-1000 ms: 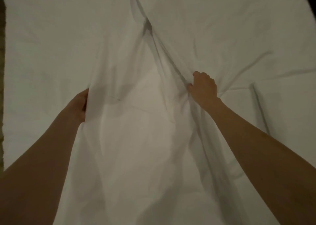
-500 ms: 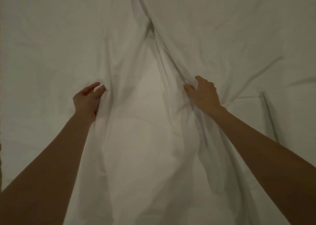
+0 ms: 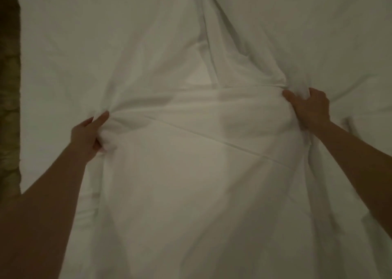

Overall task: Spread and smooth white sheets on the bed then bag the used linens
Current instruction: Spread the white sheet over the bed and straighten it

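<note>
A white sheet fills nearly the whole view, lying over the bed in dim light. My left hand grips a bunch of the sheet at centre left, with the index finger pointing out. At the right, my right hand clutches another bunch of the same fabric. The cloth between my two hands is pulled taut into a horizontal band, with a seam line running diagonally across it. Folds rise from this band toward the top centre.
The bed's left edge runs down the left side, with dark patterned floor beyond it. Flatter white bedding lies at the upper right and upper left.
My hands have moved apart, the right one far to the right, stretching the sheet sideways. The long vertical folds between them have flattened into a taut horizontal band. The view shifted left.
</note>
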Motion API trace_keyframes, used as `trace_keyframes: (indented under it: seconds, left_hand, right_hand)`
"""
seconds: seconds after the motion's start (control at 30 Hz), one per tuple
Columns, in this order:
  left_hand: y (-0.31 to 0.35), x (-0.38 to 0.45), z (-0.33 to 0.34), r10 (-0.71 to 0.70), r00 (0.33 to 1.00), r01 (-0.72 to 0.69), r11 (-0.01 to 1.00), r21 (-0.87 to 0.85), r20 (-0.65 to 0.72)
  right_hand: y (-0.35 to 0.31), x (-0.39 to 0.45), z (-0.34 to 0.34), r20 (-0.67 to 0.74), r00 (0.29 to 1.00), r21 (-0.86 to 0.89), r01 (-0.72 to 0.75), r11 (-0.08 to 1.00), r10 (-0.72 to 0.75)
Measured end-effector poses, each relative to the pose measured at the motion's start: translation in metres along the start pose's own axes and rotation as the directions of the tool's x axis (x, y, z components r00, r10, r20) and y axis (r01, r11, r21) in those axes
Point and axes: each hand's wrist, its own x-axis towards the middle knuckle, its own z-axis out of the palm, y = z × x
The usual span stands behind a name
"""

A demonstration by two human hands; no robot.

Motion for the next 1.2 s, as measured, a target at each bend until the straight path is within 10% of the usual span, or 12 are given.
trace_keyframes:
  seconds: [0.2, 0.43, 0.7, 0.9, 1.07, 1.2]
  left_hand:
    - [0.005, -0.001, 0.002, 0.193, 0.981, -0.194, 0.98, 0.051, 0.011]
    - [-0.047, -0.018, -0.03, -0.095, 0.981, 0.066, 0.984, 0.168, 0.169]
    - [-0.053, -0.038, -0.061, 0.0, 0.992, -0.003, 1.0, 0.029, 0.125]
    - [-0.112, -0.086, -0.07, -0.127, 0.982, 0.098, 0.975, 0.199, 0.139]
    - [-0.106, -0.111, -0.083, 0.09, 0.995, -0.092, 0.993, 0.073, 0.034]
    - [-0.14, -0.132, -0.104, -0.105, 0.973, 0.08, 0.988, 0.129, 0.204]
  right_hand:
    - [0.0, -0.005, 0.002, -0.043, 0.996, 0.089, 0.08, 0.993, -0.076]
    - [0.026, -0.042, -0.014, 0.249, 0.949, 0.243, -0.254, 0.936, 0.193]
    - [0.048, -0.082, -0.023, 0.205, 0.951, 0.349, -0.293, 0.89, 0.233]
    - [0.087, -0.142, -0.045, 0.471, 0.815, 0.13, -0.442, 0.887, 0.337]
    - [0.1, -0.17, -0.057, 0.328, 0.905, 0.341, -0.381, 0.859, 0.271]
    - [0.128, -0.204, -0.054, 0.415, 0.843, 0.242, -0.466, 0.851, 0.343]
